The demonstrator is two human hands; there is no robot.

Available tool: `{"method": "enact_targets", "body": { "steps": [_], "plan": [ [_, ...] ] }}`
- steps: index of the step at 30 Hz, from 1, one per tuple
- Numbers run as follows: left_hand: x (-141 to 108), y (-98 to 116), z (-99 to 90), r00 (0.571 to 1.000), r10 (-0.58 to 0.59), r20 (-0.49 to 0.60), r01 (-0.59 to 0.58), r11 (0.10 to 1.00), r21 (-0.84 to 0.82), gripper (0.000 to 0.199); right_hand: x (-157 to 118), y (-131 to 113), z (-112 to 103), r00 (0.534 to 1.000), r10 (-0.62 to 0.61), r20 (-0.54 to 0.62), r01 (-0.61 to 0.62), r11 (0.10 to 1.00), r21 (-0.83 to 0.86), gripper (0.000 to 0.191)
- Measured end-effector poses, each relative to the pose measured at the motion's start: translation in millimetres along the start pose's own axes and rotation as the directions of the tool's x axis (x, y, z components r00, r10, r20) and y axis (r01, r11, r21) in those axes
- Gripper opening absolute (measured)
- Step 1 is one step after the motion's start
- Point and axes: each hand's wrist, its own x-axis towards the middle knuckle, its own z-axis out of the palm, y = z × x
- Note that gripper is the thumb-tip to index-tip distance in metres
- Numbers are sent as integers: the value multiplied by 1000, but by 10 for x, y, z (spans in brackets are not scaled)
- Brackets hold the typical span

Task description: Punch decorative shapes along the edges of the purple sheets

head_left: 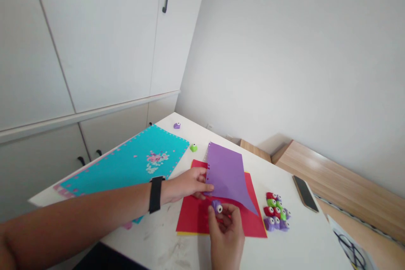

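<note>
My left hand [196, 182] pinches the left edge of a purple paper sheet [226, 168], near its lower corner. Small punched holes run along that edge. In my right hand [226, 228] is a small purple craft punch [217, 206] with a white button top, held just below the sheet's lower edge. The purple sheet curls up at its lower right corner. Under it lie red paper [193, 217] and a bit of yellow paper. Left of my hands, a blue sheet [126, 173] with punched edges carries a pile of small pink and white cut-outs [156, 158].
Several red, green and purple punches [276, 211] are grouped at the right. A green punch [193, 147] and another purple punch [177, 125] stand toward the back. A phone [305, 193] lies at the table's right edge. White cabinets [104, 29] border the left.
</note>
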Motion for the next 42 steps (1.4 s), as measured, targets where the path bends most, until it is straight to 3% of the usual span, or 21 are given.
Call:
{"method": "enact_targets", "body": {
  "steps": [6,11,20,34,42],
  "plan": [
    [-16,-25,10,989,146,25,-146,989,20,50,55,-89,22,990,-128,-59,117,980,-163,30],
    [-15,-33,44,964,264,-5,-263,961,83,46,1,-121,48,990,-110,-87,90,973,-211,33],
    [-43,14,75,976,216,-16,-215,974,69,52,-12,-176,40,992,-97,-75,78,972,-221,32],
    [-43,36,59,956,292,7,-291,950,111,44,-17,-232,43,992,-106,-69,85,962,-259,33],
    [-56,55,62,922,373,104,-382,919,95,45,-20,-341,59,990,-104,-97,77,965,-252,38]
  ]
}}
